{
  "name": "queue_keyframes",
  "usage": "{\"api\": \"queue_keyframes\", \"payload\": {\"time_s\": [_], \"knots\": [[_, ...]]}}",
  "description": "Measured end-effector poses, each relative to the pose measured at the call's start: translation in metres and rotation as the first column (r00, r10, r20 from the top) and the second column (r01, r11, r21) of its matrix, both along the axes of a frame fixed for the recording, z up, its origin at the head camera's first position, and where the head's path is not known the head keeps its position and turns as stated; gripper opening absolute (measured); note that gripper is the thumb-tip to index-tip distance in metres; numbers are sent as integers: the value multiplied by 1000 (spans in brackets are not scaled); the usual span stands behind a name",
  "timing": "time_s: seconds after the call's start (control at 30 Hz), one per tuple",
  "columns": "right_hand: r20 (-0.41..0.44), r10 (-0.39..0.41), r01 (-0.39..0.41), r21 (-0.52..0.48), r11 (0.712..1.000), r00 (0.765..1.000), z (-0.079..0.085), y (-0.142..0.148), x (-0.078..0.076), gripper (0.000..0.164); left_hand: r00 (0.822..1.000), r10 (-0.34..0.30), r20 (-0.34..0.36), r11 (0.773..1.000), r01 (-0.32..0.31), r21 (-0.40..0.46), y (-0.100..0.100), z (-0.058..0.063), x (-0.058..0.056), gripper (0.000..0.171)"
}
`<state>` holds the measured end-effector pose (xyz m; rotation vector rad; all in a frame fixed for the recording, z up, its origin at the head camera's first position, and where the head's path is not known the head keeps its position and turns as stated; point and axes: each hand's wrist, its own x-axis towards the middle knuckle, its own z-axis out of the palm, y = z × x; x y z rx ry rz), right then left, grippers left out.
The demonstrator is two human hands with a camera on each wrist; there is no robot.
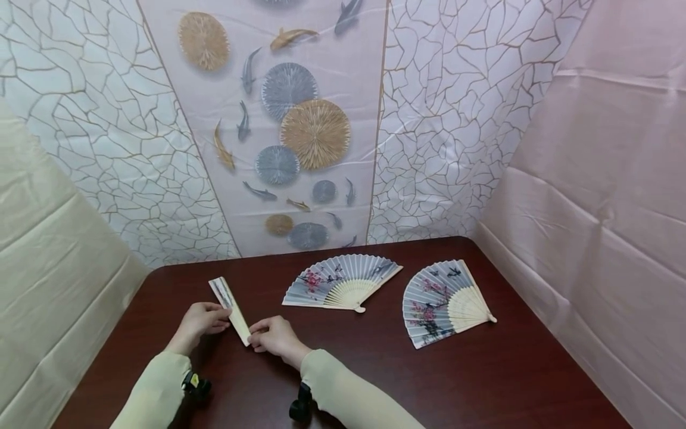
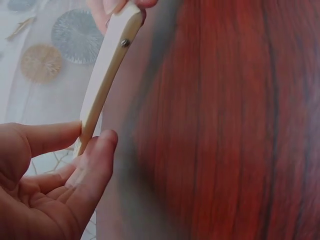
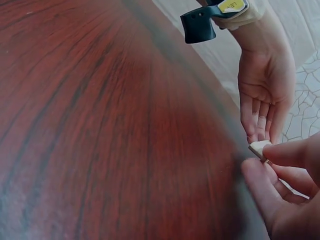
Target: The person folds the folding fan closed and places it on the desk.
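Note:
A folded hand fan (image 1: 238, 322) slants between both hands on the left side of the table. My left hand (image 1: 199, 325) pinches it near its middle, thumb on one side and fingers on the other. At the near end, my right hand (image 1: 277, 338) holds the fan between thumb and fingertips. The left wrist view shows the fan's pale slats (image 2: 103, 75) edge-on, with a small metal rivet (image 2: 125, 43) by the right fingertips. Only the fan's tip (image 3: 258, 148) shows in the right wrist view; the rest is hidden.
Two spread fans with blossom prints lie to the right: one fan (image 1: 343, 281) at the back middle, another fan (image 1: 447, 304) further right. The dark red wooden table (image 1: 375, 381) has patterned cloth (image 1: 316, 196) hanging behind it and plain cloth (image 1: 605, 238) along its sides.

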<state>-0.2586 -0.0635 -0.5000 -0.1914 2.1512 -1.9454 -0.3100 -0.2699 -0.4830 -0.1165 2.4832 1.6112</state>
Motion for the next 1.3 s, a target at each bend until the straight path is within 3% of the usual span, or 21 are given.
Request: {"api": "queue_keyframes", "payload": {"time_s": [0.27,0.7,0.93,1.3], "knots": [[-11,6,-5,64,998,1000,-8,2,-1,14,999,-35,34,996,38,-80,-5,-5,-3,36],[-21,-24,27,125,992,999,-6,0,2,11,998,-48,49,995,52,-83,-3,-11,-5,25],[-74,-12,26,184,983,997,-11,-1,0,13,998,-42,53,992,48,-115,-4,-13,-7,23],[-53,27,-22,85,996,998,-2,20,-3,17,1000,-13,16,981,16,-195,1,-6,-8,26]]}}
